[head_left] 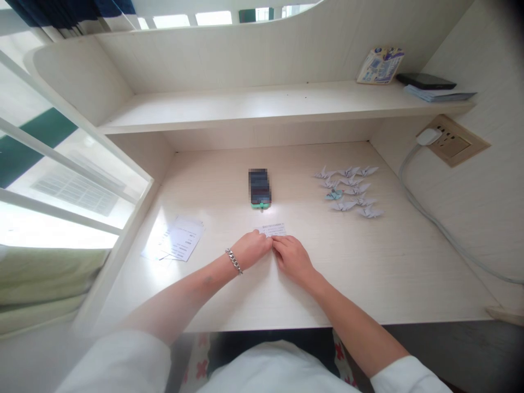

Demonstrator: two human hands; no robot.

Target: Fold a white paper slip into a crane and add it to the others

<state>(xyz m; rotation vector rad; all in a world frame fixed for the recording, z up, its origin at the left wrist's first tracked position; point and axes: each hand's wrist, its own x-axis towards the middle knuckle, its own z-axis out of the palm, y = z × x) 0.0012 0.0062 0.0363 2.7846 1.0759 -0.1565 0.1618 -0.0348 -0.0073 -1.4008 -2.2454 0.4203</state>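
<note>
while gripping slip [275, 228] w/ l hand [254, 248] & r hand [293, 257], mid desk [388, 273], just this side of phone [259, 186], prob part-folded, count cranes [357, 190] at r as done, flat sheets [186, 237] at l as unfolded.

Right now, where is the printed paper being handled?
In the head view, the printed paper lies centrally on the desk, at the left hand and right hand, in front of the dark device and left of the cranes.

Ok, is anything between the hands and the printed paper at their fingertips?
Nothing visible: the left hand and right hand are both at the near side of the printed paper. The dark pixelated device lies beyond it.
</note>
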